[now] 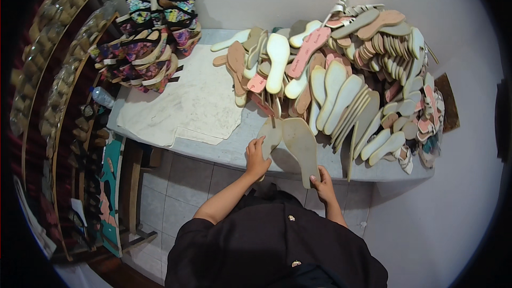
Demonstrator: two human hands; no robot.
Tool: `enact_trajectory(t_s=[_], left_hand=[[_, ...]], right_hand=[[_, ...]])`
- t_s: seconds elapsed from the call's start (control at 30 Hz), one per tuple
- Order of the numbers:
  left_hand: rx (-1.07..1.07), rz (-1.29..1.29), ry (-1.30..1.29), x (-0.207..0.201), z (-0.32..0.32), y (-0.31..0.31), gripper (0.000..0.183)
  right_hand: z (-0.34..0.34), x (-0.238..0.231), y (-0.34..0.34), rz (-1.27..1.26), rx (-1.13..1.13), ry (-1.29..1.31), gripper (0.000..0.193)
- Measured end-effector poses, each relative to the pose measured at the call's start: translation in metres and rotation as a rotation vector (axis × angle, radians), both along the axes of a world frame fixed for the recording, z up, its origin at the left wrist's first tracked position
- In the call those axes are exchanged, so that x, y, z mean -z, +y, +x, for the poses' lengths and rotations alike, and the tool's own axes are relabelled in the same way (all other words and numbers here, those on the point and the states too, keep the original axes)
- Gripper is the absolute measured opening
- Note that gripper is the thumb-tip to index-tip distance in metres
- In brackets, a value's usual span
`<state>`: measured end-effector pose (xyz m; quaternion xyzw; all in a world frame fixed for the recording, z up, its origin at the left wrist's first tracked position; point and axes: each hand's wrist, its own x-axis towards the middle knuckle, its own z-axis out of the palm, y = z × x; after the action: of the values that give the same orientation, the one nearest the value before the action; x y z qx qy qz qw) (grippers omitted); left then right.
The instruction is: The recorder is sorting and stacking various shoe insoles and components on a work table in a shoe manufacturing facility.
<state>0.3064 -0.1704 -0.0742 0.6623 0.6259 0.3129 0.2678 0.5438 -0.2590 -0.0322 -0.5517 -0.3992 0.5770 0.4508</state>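
My left hand (257, 159) is closed on the edge of a greyish insole (271, 132), near the table's front edge. The heel end of a second, longer grey insole (300, 141) is pinched between the thumb and fingers of my right hand (323, 184). Both insoles stand tilted side by side, with the wide ends pointing away from me. Just beyond them lies a big heap of cream insoles (336, 96), some tan, others pink. One pink insole (311, 50) lies slanted on top of the heap.
Flowered wedge sandals (141, 53) are piled at the table's far left. A white sheet (181, 101) covers part of the tabletop. Shelves (88, 58) with wedge soles and a water bottle (102, 97) stand left of the table. White strappy sandals (405, 159) lie at the right end.
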Motion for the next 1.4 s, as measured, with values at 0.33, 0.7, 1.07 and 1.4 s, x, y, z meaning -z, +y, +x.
enact_trajectory(t_s=[0.33, 0.7, 1.07, 1.4], left_hand=[[-0.491, 0.226, -0.052, -0.051, -0.114, 0.001, 0.063], [-0.367, 0.152, -0.138, -0.017, -0.211, 0.071, 0.058], [-0.028, 0.043, 0.335, 0.019, -0.238, 0.082, 0.058], [0.076, -0.009, 0.482, 0.014, -0.237, 0.082, 0.052]], right_hand=[[-0.086, -0.015, 0.073, 0.081, -0.147, 0.09, 0.058], [-0.255, 0.034, 0.133, 0.295, -0.104, -0.464, 0.052], [-0.303, 0.052, 0.125, 0.224, -0.244, -1.18, 0.057], [-0.278, 0.0, 0.168, 0.272, -0.07, -1.273, 0.057]])
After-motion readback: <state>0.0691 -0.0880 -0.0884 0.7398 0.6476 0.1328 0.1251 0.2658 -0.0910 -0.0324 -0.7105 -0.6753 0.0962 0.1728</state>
